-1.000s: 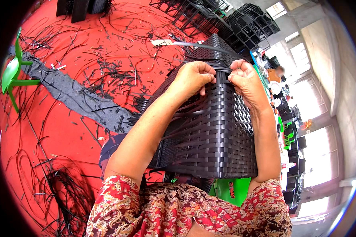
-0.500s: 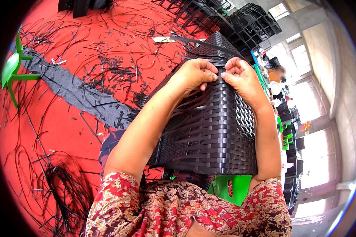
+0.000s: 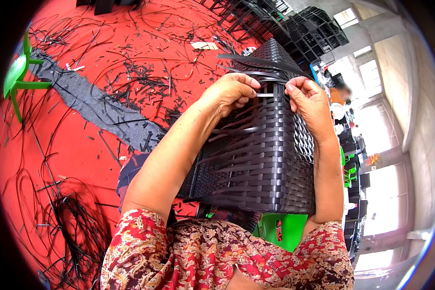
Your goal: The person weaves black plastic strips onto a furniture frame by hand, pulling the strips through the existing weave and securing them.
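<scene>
red floor [image 3: 79, 162], black scraps [image 3: 144, 79] beside black wickerwork [image 3: 274, 150], bright windows [image 3: 389, 193] at right

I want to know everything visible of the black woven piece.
The black woven piece is boxy, of flat, glossy, plastic-looking strips interlaced tightly around a long edge leading away from the person. Loose ends trail on its left; at a gap in the weave, the left hand and right hand pinch strips.
</scene>
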Tool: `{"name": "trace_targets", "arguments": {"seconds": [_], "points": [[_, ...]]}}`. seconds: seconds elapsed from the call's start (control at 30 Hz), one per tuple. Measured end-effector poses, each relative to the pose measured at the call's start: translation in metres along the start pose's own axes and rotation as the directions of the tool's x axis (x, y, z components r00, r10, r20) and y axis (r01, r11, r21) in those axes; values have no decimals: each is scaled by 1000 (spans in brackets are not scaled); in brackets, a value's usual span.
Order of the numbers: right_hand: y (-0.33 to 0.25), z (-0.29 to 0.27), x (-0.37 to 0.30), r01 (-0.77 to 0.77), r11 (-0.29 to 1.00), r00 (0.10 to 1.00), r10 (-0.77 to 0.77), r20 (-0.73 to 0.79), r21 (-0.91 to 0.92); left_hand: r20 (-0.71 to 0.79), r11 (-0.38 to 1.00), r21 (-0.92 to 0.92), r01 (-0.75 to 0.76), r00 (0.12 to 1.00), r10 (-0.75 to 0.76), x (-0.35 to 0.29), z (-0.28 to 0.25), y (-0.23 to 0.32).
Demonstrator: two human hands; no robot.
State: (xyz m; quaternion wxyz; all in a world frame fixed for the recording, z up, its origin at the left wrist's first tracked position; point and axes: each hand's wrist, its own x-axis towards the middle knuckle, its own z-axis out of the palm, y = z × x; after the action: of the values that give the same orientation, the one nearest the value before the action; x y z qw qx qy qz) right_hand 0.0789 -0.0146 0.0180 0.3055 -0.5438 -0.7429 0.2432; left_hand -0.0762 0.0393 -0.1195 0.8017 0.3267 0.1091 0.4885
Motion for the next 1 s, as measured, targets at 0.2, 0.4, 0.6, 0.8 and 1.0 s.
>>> {"name": "trace_targets", "arguments": {"seconds": [0.2, 0.4, 0.6, 0.8, 1.0], "points": [[-16, 11, 14, 364, 787, 927, -253, 277, -498, 104, 997, -60, -39, 994, 45, 0, -5, 3], [3, 18, 35, 282, 823, 953, -182, 243, -493, 75, 995, -46, -93, 993, 96, 4, -6, -7], [8, 19, 37, 127, 892, 978, -39, 206, -433, -123, 897, 441, 42, 992, 14, 16, 3, -27], [5, 24, 33, 107, 890, 985, -36, 166, -443, -85, 973, 220, 70, 995, -52, 25, -3, -33], [4, 23, 28, 71, 895, 989, -7, 147, -440, 31, 972, -62, 228, 974, -227, 28, -9, -37]]}}
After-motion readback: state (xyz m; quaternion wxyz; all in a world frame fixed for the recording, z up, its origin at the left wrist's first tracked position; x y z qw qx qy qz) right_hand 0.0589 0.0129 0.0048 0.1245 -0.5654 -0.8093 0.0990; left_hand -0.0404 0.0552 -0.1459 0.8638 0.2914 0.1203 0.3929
